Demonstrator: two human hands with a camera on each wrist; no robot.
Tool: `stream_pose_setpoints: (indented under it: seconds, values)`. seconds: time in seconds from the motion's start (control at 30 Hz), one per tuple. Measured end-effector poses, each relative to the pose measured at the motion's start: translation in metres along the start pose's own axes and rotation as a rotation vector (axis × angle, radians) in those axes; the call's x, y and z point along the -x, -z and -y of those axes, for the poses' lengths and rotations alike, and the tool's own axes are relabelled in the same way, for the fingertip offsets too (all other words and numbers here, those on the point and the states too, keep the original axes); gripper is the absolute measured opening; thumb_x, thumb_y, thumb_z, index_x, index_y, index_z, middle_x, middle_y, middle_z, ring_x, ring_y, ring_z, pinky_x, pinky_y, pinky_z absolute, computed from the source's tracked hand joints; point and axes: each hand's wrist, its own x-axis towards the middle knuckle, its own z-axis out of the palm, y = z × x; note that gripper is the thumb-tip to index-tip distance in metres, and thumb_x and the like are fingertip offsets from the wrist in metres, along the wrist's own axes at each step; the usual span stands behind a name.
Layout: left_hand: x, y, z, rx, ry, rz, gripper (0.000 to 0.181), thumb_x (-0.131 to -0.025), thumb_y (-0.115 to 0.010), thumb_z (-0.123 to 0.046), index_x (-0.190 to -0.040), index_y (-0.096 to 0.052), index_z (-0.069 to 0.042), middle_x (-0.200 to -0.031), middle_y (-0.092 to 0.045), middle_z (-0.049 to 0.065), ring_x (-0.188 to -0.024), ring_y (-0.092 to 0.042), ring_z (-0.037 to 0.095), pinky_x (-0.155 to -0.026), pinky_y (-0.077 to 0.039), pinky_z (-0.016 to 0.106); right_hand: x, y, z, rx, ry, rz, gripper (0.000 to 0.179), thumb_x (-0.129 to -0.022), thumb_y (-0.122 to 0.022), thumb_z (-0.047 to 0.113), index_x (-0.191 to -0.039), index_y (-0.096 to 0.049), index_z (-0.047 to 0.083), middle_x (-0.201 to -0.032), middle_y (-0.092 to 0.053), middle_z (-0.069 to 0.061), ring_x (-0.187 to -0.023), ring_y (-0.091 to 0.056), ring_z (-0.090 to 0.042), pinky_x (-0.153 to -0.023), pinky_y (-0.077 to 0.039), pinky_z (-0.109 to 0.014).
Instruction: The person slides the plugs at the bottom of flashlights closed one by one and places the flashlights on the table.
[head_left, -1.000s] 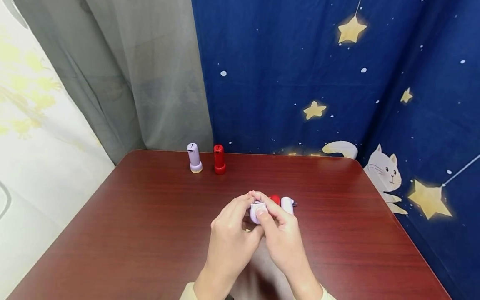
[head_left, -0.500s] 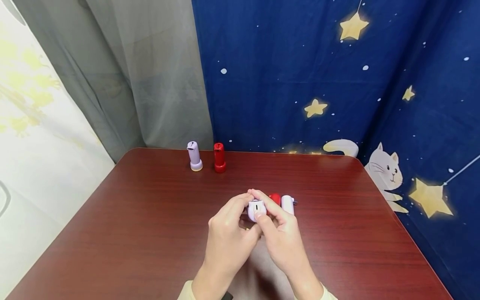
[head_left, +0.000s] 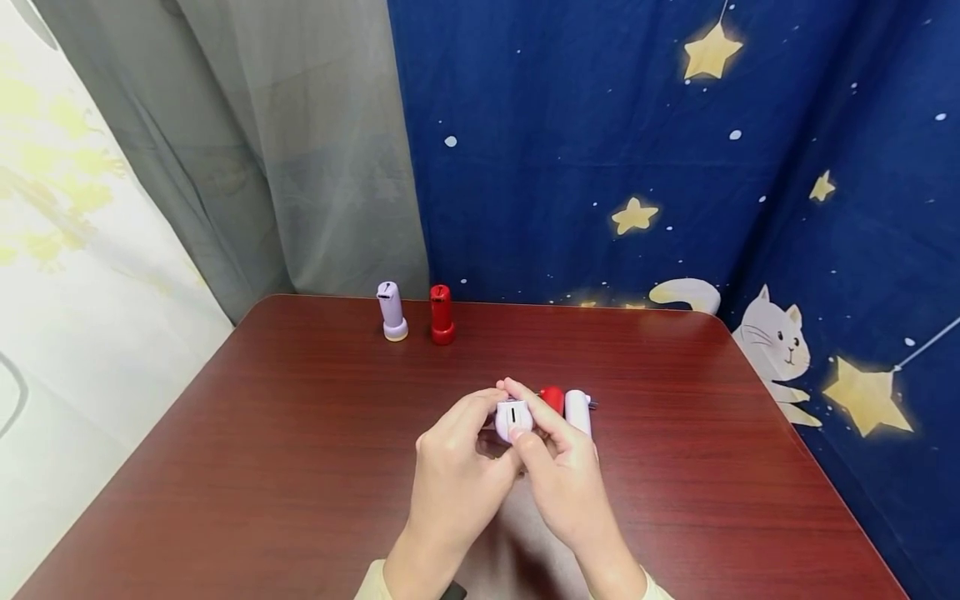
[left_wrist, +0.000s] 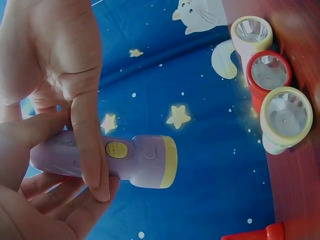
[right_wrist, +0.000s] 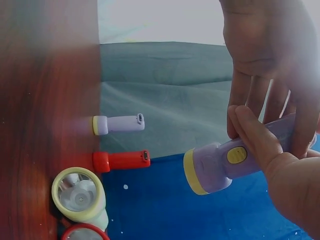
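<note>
A lilac flashlight [head_left: 513, 421] is held between both hands, its flat end with a dark slot facing up toward the head view. Its yellow-rimmed head and yellow oval switch show in the left wrist view, pointing away from the hands. My left hand [head_left: 457, 475] grips the body from the left, fingers curled round it. From the other side my right hand [head_left: 566, 471] pinches it, with the thumb just below the slot. Beyond the right hand, a red flashlight [head_left: 553, 398] and another lilac flashlight [head_left: 577, 412] with small metal prongs lie on the table, partly hidden.
A lilac flashlight [head_left: 392, 312] and a red flashlight [head_left: 442, 315] stand upright near the back edge of the brown table [head_left: 300, 417]. In the left wrist view, three lenses face the camera, including a yellow-rimmed one [left_wrist: 286, 118]. Curtains hang behind the table.
The right thumb has slid down off the end of the held flashlight, uncovering the dark slot. Both hands keep their hold, nearly in place. The other flashlights have stayed put.
</note>
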Motion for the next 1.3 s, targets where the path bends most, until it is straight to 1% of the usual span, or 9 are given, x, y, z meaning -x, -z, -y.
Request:
stream_pose_setpoints:
  seconds: [0.17, 0.4, 0.63, 0.73, 0.83, 0.93, 1.0, 1.13, 1.3]
  values:
    - [0.001, -0.001, 0.001, 0.0, 0.015, 0.001, 0.035, -0.079, -0.091, -0.008, -0.111, -0.076, -0.009, -0.106, -0.079, 0.003, -0.085, -0.077, 0.01, -0.076, -0.066, 0.025, 0.002, -0.002, -0.002, 0.024, -0.013, -0.011, 0.049, -0.103, -0.052, -0.004, -0.149, -0.061, 0.01, -0.151, -0.063, -0.016, -0.128, -0.065, 0.001, -0.102, -0.056, -0.016]
    - [0.0, -0.001, 0.003, -0.02, -0.001, -0.004, 0.039, -0.076, -0.091, -0.007, -0.113, -0.077, -0.008, -0.105, -0.079, 0.003, -0.082, -0.073, 0.008, -0.073, -0.064, 0.023, 0.004, -0.003, -0.003, 0.068, -0.006, -0.019, 0.048, -0.106, -0.05, 0.0, -0.152, -0.059, 0.011, -0.152, -0.064, -0.007, -0.135, -0.061, 0.0, -0.109, -0.05, -0.013]
    - [-0.001, -0.001, 0.002, -0.031, 0.002, 0.007, 0.036, -0.079, -0.093, -0.014, -0.11, -0.076, -0.01, -0.108, -0.079, 0.003, -0.088, -0.073, 0.011, -0.074, -0.064, 0.024, 0.005, -0.001, -0.008, 0.057, 0.109, 0.035, 0.06, -0.095, -0.053, -0.012, -0.154, -0.053, 0.002, -0.155, -0.059, -0.018, -0.137, -0.058, 0.002, -0.112, -0.048, -0.013]
    - [-0.001, 0.0, 0.002, -0.029, -0.002, 0.006, 0.038, -0.078, -0.094, -0.015, -0.111, -0.076, -0.009, -0.108, -0.079, 0.003, -0.088, -0.073, 0.011, -0.073, -0.064, 0.025, 0.005, -0.001, -0.008, 0.036, 0.11, 0.039, 0.061, -0.094, -0.056, -0.012, -0.154, -0.053, 0.001, -0.156, -0.058, -0.02, -0.138, -0.058, 0.002, -0.114, -0.047, -0.014]
    - [-0.001, 0.0, 0.003, -0.042, -0.005, 0.002, 0.038, -0.077, -0.094, -0.014, -0.11, -0.076, -0.01, -0.107, -0.078, 0.002, -0.089, -0.074, 0.011, -0.075, -0.064, 0.024, 0.005, -0.002, -0.008, 0.029, 0.071, 0.02, 0.06, -0.095, -0.06, -0.01, -0.154, -0.053, 0.002, -0.155, -0.058, -0.019, -0.137, -0.059, 0.002, -0.113, -0.048, -0.014]
    - [-0.001, -0.001, 0.004, -0.074, -0.02, -0.01, 0.039, -0.076, -0.097, -0.02, -0.107, -0.075, -0.01, -0.103, -0.077, 0.001, -0.091, -0.074, 0.012, -0.079, -0.064, 0.026, 0.005, -0.006, -0.006, -0.018, 0.011, -0.003, 0.057, -0.096, -0.064, -0.008, -0.151, -0.054, 0.001, -0.151, -0.06, -0.018, -0.13, -0.064, -0.001, -0.106, -0.053, -0.015]
    - [-0.001, -0.002, 0.005, -0.081, -0.018, -0.01, 0.043, -0.075, -0.099, -0.027, -0.106, -0.074, -0.01, -0.101, -0.076, 0.001, -0.092, -0.074, 0.013, -0.082, -0.064, 0.027, 0.005, -0.009, -0.004, -0.068, -0.035, -0.039, 0.054, -0.094, -0.068, -0.008, -0.146, -0.054, 0.0, -0.145, -0.061, -0.015, -0.118, -0.07, -0.005, -0.097, -0.059, -0.018]
    - [-0.001, -0.004, 0.007, -0.074, -0.018, 0.01, 0.054, -0.071, -0.101, -0.035, -0.107, -0.071, -0.009, -0.102, -0.074, 0.001, -0.094, -0.071, 0.015, -0.083, -0.063, 0.028, 0.005, -0.012, -0.001, -0.15, -0.09, -0.15, 0.049, -0.088, -0.076, -0.012, -0.13, -0.052, -0.001, -0.133, -0.065, -0.008, -0.103, -0.076, -0.012, -0.08, -0.064, -0.022]
    - [0.0, -0.004, 0.008, -0.036, 0.012, 0.07, 0.049, -0.077, -0.097, -0.019, -0.116, -0.069, -0.009, -0.108, -0.074, 0.001, -0.094, -0.069, 0.014, -0.082, -0.062, 0.028, 0.003, -0.009, 0.001, -0.105, -0.072, -0.209, 0.048, -0.086, -0.079, -0.011, -0.127, -0.057, 0.0, -0.123, -0.069, -0.008, -0.089, -0.077, -0.012, -0.068, -0.064, -0.023]
